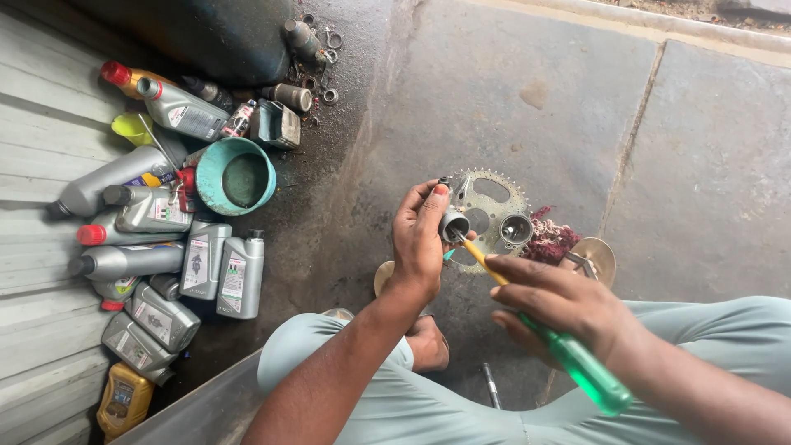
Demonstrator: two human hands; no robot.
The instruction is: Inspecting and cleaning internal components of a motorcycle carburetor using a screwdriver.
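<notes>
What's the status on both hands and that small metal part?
Left hand grips small grey cylinder part. Right hand holds green-handled screwdriver, tip at the cylinder. Sprocket and red rag on floor just behind.

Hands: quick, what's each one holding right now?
Left hand: closed on a small metal cylinder.
Right hand: closed on a green-handled screwdriver.

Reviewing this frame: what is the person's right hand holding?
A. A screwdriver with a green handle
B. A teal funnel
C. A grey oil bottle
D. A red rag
A: the right hand grips a screwdriver with a translucent green handle, its yellow shaft reaching to the small grey cylindrical part held up by the left hand.
</notes>
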